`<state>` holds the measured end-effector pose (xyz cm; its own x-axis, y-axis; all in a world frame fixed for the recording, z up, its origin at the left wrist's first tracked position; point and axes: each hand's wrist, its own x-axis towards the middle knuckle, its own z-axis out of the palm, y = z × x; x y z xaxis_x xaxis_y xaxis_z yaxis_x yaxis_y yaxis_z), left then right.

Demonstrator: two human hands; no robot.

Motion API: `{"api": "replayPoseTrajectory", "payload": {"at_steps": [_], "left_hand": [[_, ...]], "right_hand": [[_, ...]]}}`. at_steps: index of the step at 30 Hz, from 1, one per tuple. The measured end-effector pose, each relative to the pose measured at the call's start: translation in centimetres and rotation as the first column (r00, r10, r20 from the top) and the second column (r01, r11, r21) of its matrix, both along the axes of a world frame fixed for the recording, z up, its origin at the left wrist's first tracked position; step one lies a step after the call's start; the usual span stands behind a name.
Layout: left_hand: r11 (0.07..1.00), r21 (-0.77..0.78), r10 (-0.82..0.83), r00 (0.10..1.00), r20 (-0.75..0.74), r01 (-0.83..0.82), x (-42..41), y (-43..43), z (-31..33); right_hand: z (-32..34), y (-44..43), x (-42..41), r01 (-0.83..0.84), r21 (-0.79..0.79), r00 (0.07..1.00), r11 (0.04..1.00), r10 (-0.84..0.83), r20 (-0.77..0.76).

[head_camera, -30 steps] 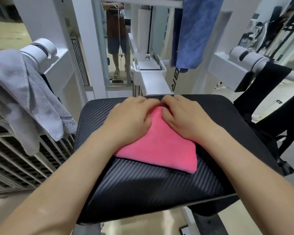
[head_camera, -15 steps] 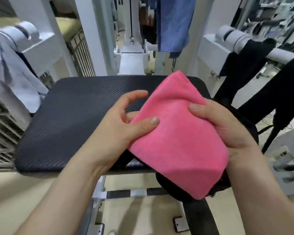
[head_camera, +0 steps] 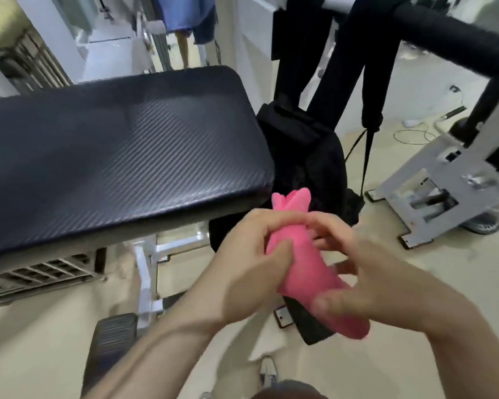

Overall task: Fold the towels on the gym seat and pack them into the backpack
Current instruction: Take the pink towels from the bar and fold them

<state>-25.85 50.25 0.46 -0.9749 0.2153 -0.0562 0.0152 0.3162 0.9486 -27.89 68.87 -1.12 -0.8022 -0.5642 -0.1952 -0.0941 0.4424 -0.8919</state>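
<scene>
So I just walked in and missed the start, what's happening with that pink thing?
A person holds a folded pink towel in both hands, left hand and right hand, off the front right corner of the black gym seat. The black backpack hangs just beyond it. The towel is not in the bag yet.

The right hand (head_camera: 366, 286) is smeared by motion blur, so its finger positions cannot be resolved, and the middle of the pink towel (head_camera: 303, 263) is covered by both hands. The lower part of the black backpack (head_camera: 308, 156) is hidden behind the towel and the hands, and whether its opening is unzipped cannot be determined. The gym seat (head_camera: 113, 156) is cut off by the left edge.
</scene>
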Motion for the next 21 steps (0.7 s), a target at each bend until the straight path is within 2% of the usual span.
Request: {"api": "replayPoseTrajectory", "payload": {"at_steps": [1,4,6,7,8,9,10,11,12,13,15,17,18,19,20,21], "left_hand": [[0.997,0.077,0.004,0.996,0.084,-0.01,0.0,0.4,-1.0],[0.936,0.337,-0.033,0.928,0.37,-0.101,0.0,0.5,-4.0],[0.91,0.403,-0.084,0.913,0.4,-0.093,0.2,-0.3,-5.9],[0.912,0.403,-0.1,0.912,0.399,-0.076,0.4,-0.9,-6.8],[0.945,0.324,-0.081,0.925,0.37,-0.047,0.4,-1.9,-8.0],[0.989,0.144,-0.023,0.951,0.309,-0.022,0.0,-3.0,-9.5],[0.993,-0.105,0.068,0.971,0.228,-0.045,-0.6,-4.1,-11.1],[0.946,-0.304,0.169,0.973,0.158,-0.115,-1.5,-5.4,-12.8],[0.902,-0.387,0.27,0.949,0.163,-0.19,-2.3,-6.6,-14.3],[0.882,-0.401,0.353,0.912,0.211,-0.248,-3.3,-7.7,-15.9],[0.898,-0.329,0.405,0.84,0.36,-0.292,-5.3,-9.0,-19.1],[0.939,-0.255,0.334,0.799,0.5,-0.232,-6.9,-8.6,-21.2],[0.94,-0.322,0.259,0.842,0.473,-0.109,-7.3,-8.0,-21.8],[0.9,-0.435,0.151,0.91,0.385,0.035,-7.7,-7.3,-22.3],[0.818,-0.558,0.04,0.953,0.3,0.141,-8.0,-6.5,-22.8],[0.713,-0.678,-0.048,0.977,0.206,0.178,-8.2,-5.6,-23.0]], "right_hand": [[-1.0,-0.3,0.9,-0.01,0.061,1.0,0.998,0.009,0.016],[-5.0,-1.5,2.4,0.259,0.097,0.954,0.961,-0.239,-0.182],[-7.0,-2.0,3.0,0.391,0.108,0.907,0.914,-0.362,-0.216],[-7.5,-2.2,3.3,0.426,0.112,0.897,0.898,-0.403,-0.183],[-7.9,-2.4,3.4,0.46,0.109,0.885,0.881,-0.444,-0.142],[-7.9,-2.6,3.6,0.482,0.121,0.876,0.868,-0.472,-0.104],[-7.7,-2.8,3.7,0.508,0.123,0.861,0.853,-0.5,-0.09],[-7.8,-2.9,3.7,0.537,0.1,0.843,0.837,-0.531,-0.085],[-8.0,-2.9,3.6,0.566,0.063,0.824,0.822,-0.561,-0.081],[-8.4,-2.8,3.5,0.585,0.032,0.81,0.81,-0.582,-0.078],[-8.9,-2.9,3.1,0.608,-0.015,0.792,0.794,-0.608,-0.058],[-9.6,-3.0,2.3,0.623,-0.055,0.779,0.78,-0.625,-0.051],[-10.1,-2.9,1.7,0.628,-0.061,0.773,0.776,-0.631,-0.064],[-10.6,-2.9,0.9,0.626,-0.039,0.774,0.779,-0.627,-0.089],[-11.0,-2.9,0.1,0.622,-0.001,0.778,0.783,-0.618,-0.111],[-11.5,-2.8,-0.9,0.614,0.032,0.785,0.788,-0.606,-0.128]]}}
